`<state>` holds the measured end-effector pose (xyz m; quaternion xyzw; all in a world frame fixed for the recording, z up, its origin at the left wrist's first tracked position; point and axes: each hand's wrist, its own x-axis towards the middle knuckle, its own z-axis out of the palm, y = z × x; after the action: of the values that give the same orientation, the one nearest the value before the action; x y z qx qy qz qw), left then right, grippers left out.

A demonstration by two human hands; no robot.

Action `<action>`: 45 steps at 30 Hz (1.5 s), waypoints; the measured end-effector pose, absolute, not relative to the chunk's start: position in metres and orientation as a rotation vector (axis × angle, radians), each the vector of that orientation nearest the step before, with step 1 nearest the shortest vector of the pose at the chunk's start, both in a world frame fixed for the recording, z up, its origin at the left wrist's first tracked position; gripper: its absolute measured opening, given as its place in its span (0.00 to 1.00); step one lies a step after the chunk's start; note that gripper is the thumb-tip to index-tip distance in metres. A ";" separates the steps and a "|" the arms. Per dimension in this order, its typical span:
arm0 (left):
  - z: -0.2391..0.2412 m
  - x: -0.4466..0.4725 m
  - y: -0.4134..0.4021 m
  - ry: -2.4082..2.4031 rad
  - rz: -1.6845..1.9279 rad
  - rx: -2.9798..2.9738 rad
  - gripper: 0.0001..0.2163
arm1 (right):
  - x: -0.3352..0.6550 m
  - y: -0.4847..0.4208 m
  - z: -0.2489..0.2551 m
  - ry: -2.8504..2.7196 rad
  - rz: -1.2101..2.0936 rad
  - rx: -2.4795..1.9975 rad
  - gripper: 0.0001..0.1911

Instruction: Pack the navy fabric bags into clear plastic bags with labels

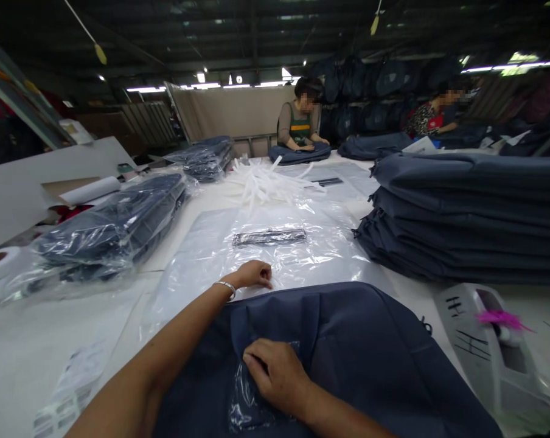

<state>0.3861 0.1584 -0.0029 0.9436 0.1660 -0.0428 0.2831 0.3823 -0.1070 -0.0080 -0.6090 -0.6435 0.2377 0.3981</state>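
A dark blue fabric bag [366, 353] lies flat on the white table [38, 340] right before me. My right hand [277, 372] rests on it, fingers curled and pressing a small clear plastic packet [245, 404] against the fabric. My left hand [253, 274], with a bracelet at the wrist, reaches past the bag's far edge with its fingers bent down on a stack of clear plastic bags [266, 255]. A dark strip [269, 236] lies inside the top plastic bag.
A tall stack of folded blue bags [471, 213] stands at the right, packed bagged ones [115, 225] at the left. A white tape dispenser [489, 347] sits near right, white strips [266, 179] mid-table. Two people work at the far end.
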 end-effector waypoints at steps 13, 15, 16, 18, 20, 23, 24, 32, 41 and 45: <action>-0.004 0.390 0.170 0.608 0.224 2.502 0.19 | 0.440 -0.109 0.055 -1.504 0.637 -1.437 0.11; -0.003 0.391 0.166 0.658 0.365 2.552 0.18 | 0.464 -0.097 0.066 -1.516 0.421 -1.547 0.12; -0.002 0.392 0.164 0.669 0.418 2.572 0.17 | 0.477 -0.087 0.069 -1.535 0.301 -1.620 0.13; 0.001 0.395 0.162 0.675 0.488 2.606 0.16 | 0.501 -0.060 0.066 -1.610 0.087 -1.793 0.22; 0.004 0.397 0.161 0.670 0.523 2.646 0.16 | 0.523 -0.028 0.055 -1.705 -0.019 -1.984 0.38; 0.010 0.396 0.158 0.635 0.504 2.731 0.12 | 0.549 0.009 0.032 -1.808 -0.039 -2.231 0.47; 0.012 0.394 0.158 0.619 0.482 2.767 0.12 | 0.558 0.016 0.026 -1.841 -0.039 -2.273 0.44; 0.033 0.308 0.171 0.813 0.343 2.986 0.21 | 0.659 -0.039 0.018 -1.902 -0.149 -2.265 0.23; 0.049 0.196 0.157 0.935 0.233 2.987 0.16 | 0.708 -0.147 0.004 -1.882 -0.052 -1.941 0.16; 0.047 0.162 0.132 0.980 0.288 2.992 0.18 | 0.702 -0.187 0.002 -1.763 -0.167 -1.859 0.14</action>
<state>0.1623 0.1316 0.0474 0.9463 0.3099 0.0912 -0.0097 0.7016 -0.1868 0.0018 -0.6943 -0.6586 -0.0624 0.2832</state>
